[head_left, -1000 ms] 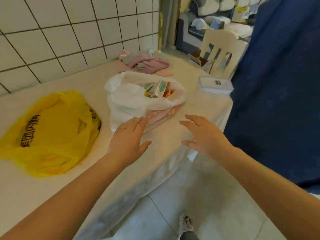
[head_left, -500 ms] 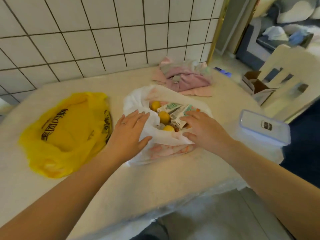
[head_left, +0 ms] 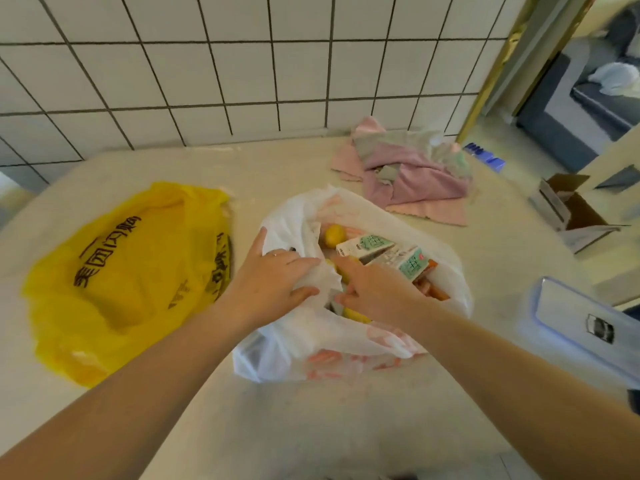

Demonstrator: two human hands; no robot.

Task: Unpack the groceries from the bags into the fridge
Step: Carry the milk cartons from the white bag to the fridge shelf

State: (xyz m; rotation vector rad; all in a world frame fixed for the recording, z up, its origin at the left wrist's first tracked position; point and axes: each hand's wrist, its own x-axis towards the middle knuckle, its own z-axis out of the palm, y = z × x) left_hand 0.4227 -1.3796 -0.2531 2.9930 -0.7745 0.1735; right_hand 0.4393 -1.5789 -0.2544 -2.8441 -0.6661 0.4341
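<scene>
A white plastic bag lies open on the cream table. Inside it are yellow fruits, two small green-and-white cartons and orange sticks. My left hand is on the bag's left rim, with crumpled plastic pinched between thumb and fingers. My right hand reaches into the opening over the fruit, with index finger and thumb stretched out; what lies under its palm is hidden. A yellow printed bag lies to the left, bulging and closed over its contents.
Pink and grey cloths are heaped at the back near the tiled wall. A clear lidded container sits at the table's right edge. An open cardboard box stands on the floor beyond, by a doorway.
The view has swung from the table's corner down onto the white bag. Both hands moved forward from the table edge onto the bag, and the right hand went into the opening.
</scene>
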